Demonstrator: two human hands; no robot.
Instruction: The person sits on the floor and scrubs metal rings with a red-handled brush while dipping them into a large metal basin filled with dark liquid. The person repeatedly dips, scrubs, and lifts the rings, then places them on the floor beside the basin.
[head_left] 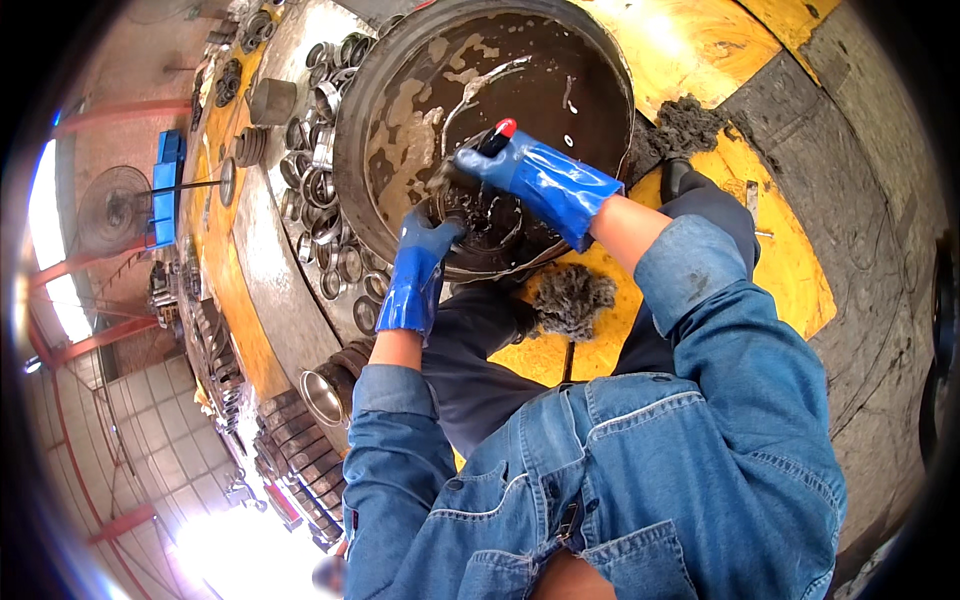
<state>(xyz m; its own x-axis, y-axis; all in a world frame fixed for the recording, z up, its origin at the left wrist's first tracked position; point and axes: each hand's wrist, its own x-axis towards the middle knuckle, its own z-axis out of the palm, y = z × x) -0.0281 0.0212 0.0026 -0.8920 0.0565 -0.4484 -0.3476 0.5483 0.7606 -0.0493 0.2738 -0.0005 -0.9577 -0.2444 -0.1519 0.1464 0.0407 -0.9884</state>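
Observation:
A large round metal basin (350,150) of dark, oily liquid stands before me. My right hand (490,163), in a blue rubber glove, is closed over its middle. It grips a brush (497,137) with a dark handle and a red end; the working end is blurred by motion. Lower left, my left hand (430,238), also gloved in blue, is closed at the edge of a dark, wet metal ring (505,243) inside the basin's near side. Liquid and the gloves partly hide the ring. Pale foam streaks (470,92) lie on the liquid.
Many metal rings (322,185) are heaped left of the basin. A larger ring (322,397) lies nearer me. Grey fibre wads (575,302) rest on the yellow floor board (790,255) by my feet. A fan (112,210) and blue bin (167,185) stand far left.

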